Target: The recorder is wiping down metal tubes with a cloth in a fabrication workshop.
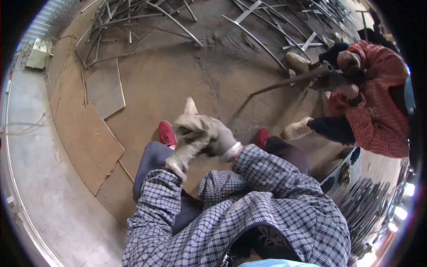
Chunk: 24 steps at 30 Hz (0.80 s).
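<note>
1. The left hand (189, 150) wears a pale beige, wrinkled cloth glove (181, 159) with a loose, flared cuff above a navy-and-white checked sleeve (158, 196).
2. The right hand (219, 137), blurred and in greyish covering with a white band at the wrist, overlaps the left; the two are together. Whether either hand's fingers are closed on the cloth, I cannot tell.
3. A tapered, pale cloth tip (190, 106) juts up beyond the hands. The glove is above the brown, dusty floor (147, 89), between the person's knees.
4. Rounded red shoes (167, 133) rest on the floor beyond them.
5. To the left lie a flat, ragged-edged brown sheet (91, 147) and a smoother, angular grey panel (105, 91).
6. Slender metal tubes (178, 24), some curved, lie tangled at the far side.
7. At right, a co-worker in a red checked shirt (378, 104) holds a long, dull, rigid bar (284, 83), slanting down.
</note>
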{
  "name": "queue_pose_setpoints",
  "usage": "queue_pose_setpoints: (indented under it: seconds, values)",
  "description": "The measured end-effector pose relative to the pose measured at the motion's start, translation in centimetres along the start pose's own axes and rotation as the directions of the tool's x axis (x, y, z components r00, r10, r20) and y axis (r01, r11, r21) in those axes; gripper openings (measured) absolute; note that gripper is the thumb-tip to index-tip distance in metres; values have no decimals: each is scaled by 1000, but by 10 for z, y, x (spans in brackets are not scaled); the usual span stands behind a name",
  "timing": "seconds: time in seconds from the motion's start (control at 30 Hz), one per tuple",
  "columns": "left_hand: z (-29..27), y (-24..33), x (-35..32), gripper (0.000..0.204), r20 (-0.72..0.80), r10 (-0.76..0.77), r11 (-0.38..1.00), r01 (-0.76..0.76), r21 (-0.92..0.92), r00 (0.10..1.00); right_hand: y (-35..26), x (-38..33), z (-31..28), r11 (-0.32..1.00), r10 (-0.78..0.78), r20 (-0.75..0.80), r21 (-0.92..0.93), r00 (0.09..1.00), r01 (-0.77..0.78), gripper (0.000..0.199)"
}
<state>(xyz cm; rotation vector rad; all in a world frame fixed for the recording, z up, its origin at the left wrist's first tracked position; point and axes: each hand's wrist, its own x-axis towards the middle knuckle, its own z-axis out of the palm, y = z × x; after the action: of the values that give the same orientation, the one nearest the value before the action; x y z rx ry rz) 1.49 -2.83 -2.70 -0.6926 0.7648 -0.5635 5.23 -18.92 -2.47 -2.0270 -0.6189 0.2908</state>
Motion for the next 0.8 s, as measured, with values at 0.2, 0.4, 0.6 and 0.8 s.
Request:
queue_pose_setpoints:
  seconds: [0.2, 0.4, 0.6, 0.8]
  values:
    - [40, -32, -12, 37, 341, 568, -364, -143, 920, 749, -32, 8, -9, 999, -51, -220, -28, 974, 46, 82]
    - [53, -14, 1, 57, 507, 444, 115, -609, 785, 738, -31, 2, -29, 856, 279, -171, 491, 945, -164, 83]
    - [64, -64, 5, 58, 382, 521, 29, -462, 886, 764, -17, -12, -34, 995, 73, -210, 80, 975, -57, 57]
    - [72, -25, -10, 61, 443, 649, -244, -382, 891, 619, -9, -11, -58, 195, 509, 186, 926, 840, -323, 35]
